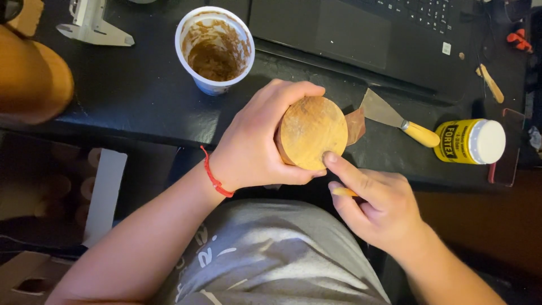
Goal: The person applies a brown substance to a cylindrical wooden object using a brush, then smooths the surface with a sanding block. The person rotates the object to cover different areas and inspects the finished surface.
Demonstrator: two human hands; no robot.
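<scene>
My left hand [257, 138] wraps around a round wooden block [311, 131], its flat circular end face turned up toward the camera. A red string bracelet sits on that wrist. My right hand [372, 200] is just below the block, index fingertip pressed on the lower right edge of the face. A small pale stick-like object [343, 192] shows between the curled right fingers; what it is I cannot tell. Both hands hover over the near edge of a black table [141, 96], above my lap.
A white cup [214, 48] smeared with brown paste stands on the table's far side. A putty knife [395, 120] with yellow handle lies right of the block, beside a yellow jar [468, 141] with white lid. A laptop [367, 34], a caliper [90, 25] and a phone [505, 149] lie around.
</scene>
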